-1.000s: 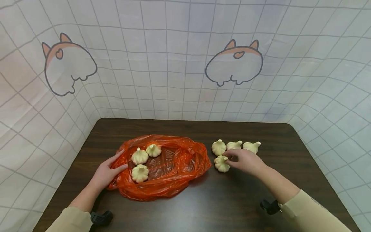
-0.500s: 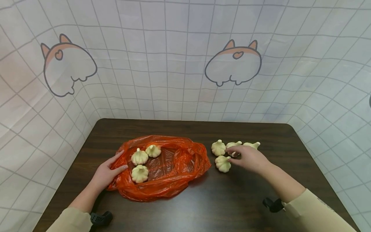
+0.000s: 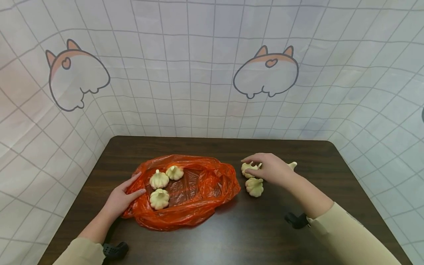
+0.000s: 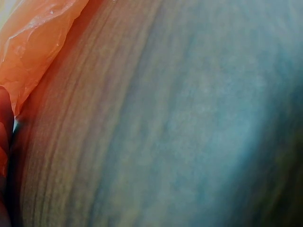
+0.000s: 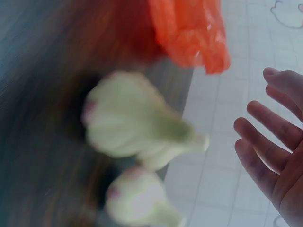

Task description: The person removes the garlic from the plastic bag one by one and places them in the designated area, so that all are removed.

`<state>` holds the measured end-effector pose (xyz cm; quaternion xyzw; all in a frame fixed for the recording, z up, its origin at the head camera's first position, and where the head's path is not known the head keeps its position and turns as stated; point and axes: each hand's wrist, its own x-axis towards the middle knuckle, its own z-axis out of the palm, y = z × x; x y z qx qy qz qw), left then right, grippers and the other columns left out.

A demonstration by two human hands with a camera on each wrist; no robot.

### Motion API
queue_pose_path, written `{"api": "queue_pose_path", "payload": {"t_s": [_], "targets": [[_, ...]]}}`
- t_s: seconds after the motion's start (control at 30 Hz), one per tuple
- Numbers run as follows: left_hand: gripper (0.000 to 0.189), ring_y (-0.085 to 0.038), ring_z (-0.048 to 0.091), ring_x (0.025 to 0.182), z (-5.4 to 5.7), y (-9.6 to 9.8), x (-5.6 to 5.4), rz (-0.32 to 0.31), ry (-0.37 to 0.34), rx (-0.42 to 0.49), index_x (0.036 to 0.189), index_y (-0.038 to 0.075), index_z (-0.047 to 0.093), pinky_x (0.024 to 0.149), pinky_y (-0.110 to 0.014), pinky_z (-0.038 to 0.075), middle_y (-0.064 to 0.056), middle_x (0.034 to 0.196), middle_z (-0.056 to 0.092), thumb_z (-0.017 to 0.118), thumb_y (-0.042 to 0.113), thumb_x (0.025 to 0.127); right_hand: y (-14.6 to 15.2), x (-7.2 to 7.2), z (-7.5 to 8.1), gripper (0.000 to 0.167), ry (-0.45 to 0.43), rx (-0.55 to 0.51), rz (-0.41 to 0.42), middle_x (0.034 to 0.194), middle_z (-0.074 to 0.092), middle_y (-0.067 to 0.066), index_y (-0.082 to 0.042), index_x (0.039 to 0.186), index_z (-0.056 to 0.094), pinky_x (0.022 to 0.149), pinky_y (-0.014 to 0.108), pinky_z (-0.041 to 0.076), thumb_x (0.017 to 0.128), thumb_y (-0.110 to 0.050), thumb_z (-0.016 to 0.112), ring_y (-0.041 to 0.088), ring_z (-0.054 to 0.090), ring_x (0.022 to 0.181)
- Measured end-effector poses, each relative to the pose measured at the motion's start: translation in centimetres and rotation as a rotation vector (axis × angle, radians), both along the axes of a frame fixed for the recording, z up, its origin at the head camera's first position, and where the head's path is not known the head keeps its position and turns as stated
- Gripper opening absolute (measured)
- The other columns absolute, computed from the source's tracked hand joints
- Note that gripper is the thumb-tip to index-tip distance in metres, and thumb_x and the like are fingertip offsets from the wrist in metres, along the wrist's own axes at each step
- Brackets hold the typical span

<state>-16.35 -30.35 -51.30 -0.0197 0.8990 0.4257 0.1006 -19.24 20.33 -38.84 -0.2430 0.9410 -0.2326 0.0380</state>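
My left hand (image 3: pixel 120 198) rests on the left side of an orange-red plastic bag (image 3: pixel 202 213), its visible fingers straight against the film. Inside the bag lie three garlic bulbs (image 3: pixel 159 199). To the right, my right hand (image 3: pixel 273 168) hovers over a group of loose garlic. Its thumb and fingers arch apart around the back-left bulb (image 3: pixel 247 170); the right wrist view shows spread fingers (image 5: pixel 265 156) with nothing in them. A nearer bulb (image 3: pixel 254 187) lies below the thumb. The rightmost bulb (image 3: pixel 292 165) is mostly hidden behind the hand.
All this stands on a dark wooden table (image 3: pixel 212 244). A white grid-patterned curtain (image 3: pixel 185 92) with cartoon drawings encloses the table's back and sides. Dark straps with small devices (image 3: pixel 115 250) sit at both wrists.
My right hand has moved left and away from the person, from the nearer bulb to over the back-left one. The left hand and bag have stayed still.
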Motion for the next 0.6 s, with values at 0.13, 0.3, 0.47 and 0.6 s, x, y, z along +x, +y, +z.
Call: {"api": "queue_pose_path", "payload": {"t_s": [0.13, 0.3, 0.47, 0.6], "targets": [[0.084, -0.050, 0.033, 0.138, 0.1, 0.1, 0.0, 0.003, -0.008, 0.000, 0.158, 0.027, 0.029, 0.105, -0.063, 0.037, -0.027, 0.157, 0.027, 0.063, 0.060, 0.089, -2.5, -0.9, 0.7, 0.033, -0.021, -0.004, 0.034, 0.117, 0.070, -0.003, -0.023, 0.125, 0.070, 0.082, 0.039, 0.054, 0.093, -0.030, 0.072, 0.019, 0.064, 0.102], [0.083, -0.050, 0.031, 0.139, 0.2, 0.1, 0.0, 0.006, -0.017, 0.006, 0.158, 0.027, 0.028, 0.106, -0.062, 0.037, -0.027, 0.158, 0.025, 0.063, 0.060, 0.090, -5.9, -2.8, 1.0, 0.032, -0.047, -0.030, 0.081, 0.118, 0.070, -0.001, -0.024, 0.124, 0.071, 0.087, 0.039, 0.053, 0.093, -0.032, 0.071, 0.016, 0.064, 0.103], [0.083, -0.050, 0.032, 0.138, 0.2, 0.1, 0.1, 0.016, -0.030, 0.015, 0.158, 0.029, 0.028, 0.105, -0.061, 0.038, -0.026, 0.158, 0.025, 0.063, 0.060, 0.089, -9.3, -4.4, 1.2, 0.030, -0.103, -0.058, 0.121, 0.118, 0.070, -0.003, -0.025, 0.124, 0.071, 0.088, 0.035, 0.053, 0.094, -0.028, 0.070, 0.012, 0.063, 0.101], [0.083, -0.049, 0.033, 0.138, 0.1, 0.1, 0.0, 0.018, -0.036, 0.021, 0.157, 0.031, 0.029, 0.104, -0.060, 0.040, -0.026, 0.158, 0.026, 0.063, 0.061, 0.089, -11.8, -5.4, 1.2, 0.029, -0.120, -0.043, 0.158, 0.116, 0.069, -0.008, -0.026, 0.124, 0.071, 0.089, 0.031, 0.053, 0.095, -0.029, 0.069, 0.008, 0.063, 0.102]]}}
